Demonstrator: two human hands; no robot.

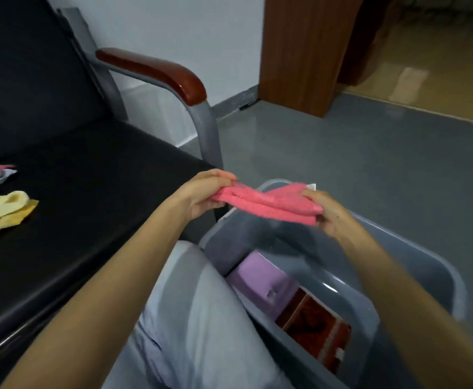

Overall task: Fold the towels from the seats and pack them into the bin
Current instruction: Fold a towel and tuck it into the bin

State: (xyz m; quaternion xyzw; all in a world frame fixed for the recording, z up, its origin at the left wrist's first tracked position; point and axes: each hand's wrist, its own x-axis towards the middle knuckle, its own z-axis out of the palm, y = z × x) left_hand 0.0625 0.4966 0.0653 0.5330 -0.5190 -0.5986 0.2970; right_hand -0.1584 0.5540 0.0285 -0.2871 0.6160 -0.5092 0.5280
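You are holding the pink towel [269, 204] folded, in the air between both hands: left hand [204, 192] pinching its left end, right hand [325, 211] gripping its right end. Its long axis is running left to right, crossing above the far corner of the bin [426, 256]. The opening is lying just below and toward you, with a purple towel [257, 279] and a red towel [314, 324] sitting along its left wall. Judgement: neither hand is nearer, so a level two-handed lowering is looking right. A yellow towel [2, 211] is lying at the left edge of the seat [95, 197].
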